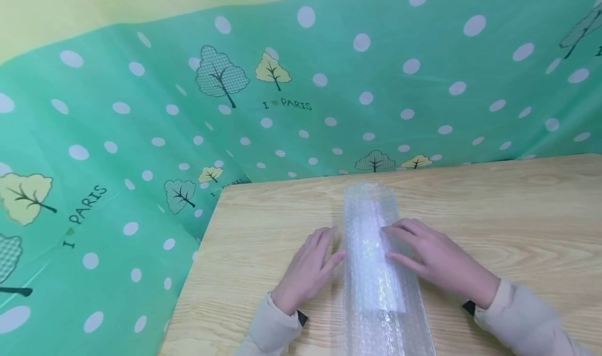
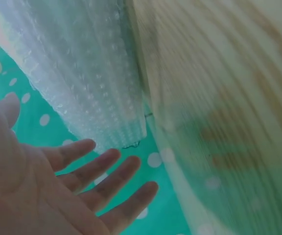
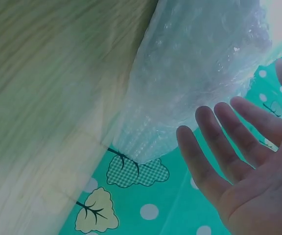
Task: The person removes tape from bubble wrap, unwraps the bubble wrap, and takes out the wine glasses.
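A long roll of clear bubble wrap [image 1: 373, 251] lies on the wooden table [image 1: 517, 215], running from the near edge toward the back. My left hand [image 1: 312, 264] lies flat on the table at the roll's left side, fingers straight, thumb touching the wrap. My right hand [image 1: 423, 254] rests with straight fingers on the roll's right side and top. In the left wrist view the left hand [image 2: 77, 186] is spread open beside the bubble wrap [image 2: 87, 68]. The right wrist view likewise shows the right hand [image 3: 244, 161] open next to the bubble wrap [image 3: 199, 73].
A green cloth [image 1: 141, 136] with white dots and tree prints hangs behind and to the left of the table. The table's left edge [image 1: 197, 262] is close to my left hand. Bare wood stretches to the right.
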Tool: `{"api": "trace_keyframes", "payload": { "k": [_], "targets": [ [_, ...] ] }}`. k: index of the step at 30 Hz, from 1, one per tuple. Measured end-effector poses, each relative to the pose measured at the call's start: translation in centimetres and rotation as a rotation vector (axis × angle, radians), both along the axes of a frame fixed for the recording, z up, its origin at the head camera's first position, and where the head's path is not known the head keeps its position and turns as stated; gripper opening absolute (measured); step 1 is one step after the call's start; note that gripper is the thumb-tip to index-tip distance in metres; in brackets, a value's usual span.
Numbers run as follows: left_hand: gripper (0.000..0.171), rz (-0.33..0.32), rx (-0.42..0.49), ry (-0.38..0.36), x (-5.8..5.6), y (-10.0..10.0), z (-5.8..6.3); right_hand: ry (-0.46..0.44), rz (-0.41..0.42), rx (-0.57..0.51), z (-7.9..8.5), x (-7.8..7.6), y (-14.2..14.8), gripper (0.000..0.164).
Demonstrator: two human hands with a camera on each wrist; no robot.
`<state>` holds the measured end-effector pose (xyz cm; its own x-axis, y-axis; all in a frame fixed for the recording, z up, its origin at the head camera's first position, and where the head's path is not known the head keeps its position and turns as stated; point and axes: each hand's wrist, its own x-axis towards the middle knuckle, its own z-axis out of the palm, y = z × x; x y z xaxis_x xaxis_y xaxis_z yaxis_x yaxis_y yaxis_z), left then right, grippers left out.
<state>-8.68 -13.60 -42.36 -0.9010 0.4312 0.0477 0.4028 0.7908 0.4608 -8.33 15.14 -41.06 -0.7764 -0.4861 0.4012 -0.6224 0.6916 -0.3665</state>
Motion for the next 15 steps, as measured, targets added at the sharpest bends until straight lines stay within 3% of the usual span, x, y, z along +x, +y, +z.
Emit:
{"api": "trace_keyframes", "payload": {
  "k": [9, 15],
  "targets": [
    [0.070, -0.007, 0.040, -0.075, 0.20, 0.46, 0.15, 0.074, 0.055, -0.036, -0.23, -0.05, -0.38, 0.039],
    [0.071, -0.016, 0.022, -0.090, 0.27, 0.65, -0.02, 0.061, 0.071, -0.045, -0.04, -0.01, -0.59, 0.036]
  ]
}}
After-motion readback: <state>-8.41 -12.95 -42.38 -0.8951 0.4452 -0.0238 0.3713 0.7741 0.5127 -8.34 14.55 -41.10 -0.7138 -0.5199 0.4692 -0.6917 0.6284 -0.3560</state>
